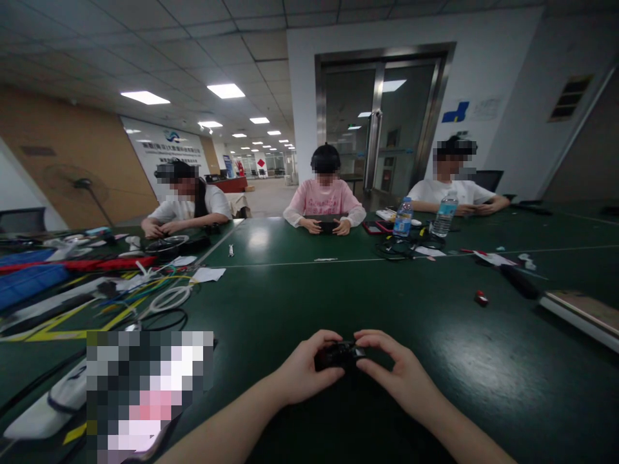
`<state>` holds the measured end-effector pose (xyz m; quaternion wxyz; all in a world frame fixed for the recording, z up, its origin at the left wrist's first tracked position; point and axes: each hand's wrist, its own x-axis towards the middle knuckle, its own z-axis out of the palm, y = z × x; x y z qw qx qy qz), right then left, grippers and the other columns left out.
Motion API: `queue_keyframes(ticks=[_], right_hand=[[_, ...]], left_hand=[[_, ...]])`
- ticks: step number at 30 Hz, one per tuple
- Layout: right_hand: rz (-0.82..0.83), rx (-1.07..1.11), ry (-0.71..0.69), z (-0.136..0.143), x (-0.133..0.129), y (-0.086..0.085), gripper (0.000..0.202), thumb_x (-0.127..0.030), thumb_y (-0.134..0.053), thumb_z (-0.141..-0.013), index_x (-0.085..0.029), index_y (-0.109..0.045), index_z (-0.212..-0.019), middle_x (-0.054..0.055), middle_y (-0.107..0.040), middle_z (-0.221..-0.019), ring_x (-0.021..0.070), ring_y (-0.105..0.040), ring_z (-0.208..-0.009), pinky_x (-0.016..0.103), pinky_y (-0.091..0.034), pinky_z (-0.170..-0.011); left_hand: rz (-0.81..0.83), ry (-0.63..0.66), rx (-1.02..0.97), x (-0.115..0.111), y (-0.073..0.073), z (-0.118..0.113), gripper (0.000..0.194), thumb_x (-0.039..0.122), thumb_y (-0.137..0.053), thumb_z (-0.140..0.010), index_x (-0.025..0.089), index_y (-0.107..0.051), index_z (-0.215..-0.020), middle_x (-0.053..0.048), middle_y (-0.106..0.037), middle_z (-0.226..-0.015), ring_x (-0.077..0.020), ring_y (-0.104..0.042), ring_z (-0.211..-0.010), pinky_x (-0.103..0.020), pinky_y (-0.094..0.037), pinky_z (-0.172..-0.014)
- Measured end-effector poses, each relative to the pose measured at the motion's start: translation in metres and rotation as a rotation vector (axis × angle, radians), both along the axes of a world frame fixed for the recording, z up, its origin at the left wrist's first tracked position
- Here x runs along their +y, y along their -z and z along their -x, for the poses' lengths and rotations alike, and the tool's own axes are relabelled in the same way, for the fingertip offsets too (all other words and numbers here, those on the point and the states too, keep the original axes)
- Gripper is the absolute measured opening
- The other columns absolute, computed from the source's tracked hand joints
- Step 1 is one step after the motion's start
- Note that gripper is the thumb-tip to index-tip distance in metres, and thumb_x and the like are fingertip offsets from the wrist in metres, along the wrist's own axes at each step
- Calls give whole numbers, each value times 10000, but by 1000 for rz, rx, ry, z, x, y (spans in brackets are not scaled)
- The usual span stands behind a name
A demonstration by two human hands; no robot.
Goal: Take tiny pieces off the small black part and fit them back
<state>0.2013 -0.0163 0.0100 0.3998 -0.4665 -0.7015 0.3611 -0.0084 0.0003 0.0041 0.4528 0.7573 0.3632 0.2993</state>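
Note:
A small dark object, black with a shiny part, is held between my two hands just above the green table. Its exact kind is too dark to make out. My left hand grips its left side, thumb below and fingers curled over the top. From the right, my right hand pinches its other end between thumb and fingertips. Both forearms reach in from the bottom edge. The underside of the object is hidden.
Left lie coiled white cable, blue bins, a pixelated phone-like screen and a white power strip. Right are a small red object, a laptop-like slab and water bottles. Three people sit across the table.

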Motion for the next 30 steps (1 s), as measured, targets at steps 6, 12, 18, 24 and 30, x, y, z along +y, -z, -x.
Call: queue_keyframes(ticks=[6, 12, 18, 24, 30], right_hand=[[16, 7, 52, -8, 4, -2, 194, -277, -597, -764, -240, -633, -951, 23, -666, -978, 227, -576, -981, 407, -410, -909], [53, 166, 97, -14, 9, -3, 288, -380, -632, -731, -228, -614, -975, 51, -664, -1006, 220, -607, -916, 396, -457, -853], [54, 283, 163, -17, 10, -8, 423, -500, -687, -650, -229, -623, -969, 72, -687, -978, 238, -626, -921, 396, -499, -821], [47, 333, 213, -20, 11, -8, 436, -496, -698, -646, -236, -623, -989, 69, -691, -986, 242, -626, -944, 395, -511, -821], [30, 344, 232, -24, 14, -3, 426, -488, -704, -647, -234, -631, -980, 70, -695, -965, 245, -634, -925, 403, -517, -809]], left_hand=[[33, 4, -10, -2, -3, 0, 419, 189, -606, -747, 220, -444, -1132, -44, -586, -1054, -190, -572, -968, -359, -449, -862], [35, 10, -8, -3, -7, 0, 414, 174, -606, -749, 221, -439, -1125, -48, -586, -1073, -189, -565, -988, -367, -434, -886], [70, 2, -27, -3, -5, 1, 405, 166, -587, -764, 221, -422, -1130, -53, -576, -1085, -187, -565, -973, -360, -441, -857], [74, -13, -51, -3, -5, 1, 391, 172, -578, -770, 227, -419, -1123, -53, -569, -1087, -197, -556, -997, -369, -427, -871], [39, -15, -62, -3, -3, 1, 391, 171, -584, -760, 223, -427, -1114, -61, -564, -1094, -208, -547, -1007, -386, -409, -892]])
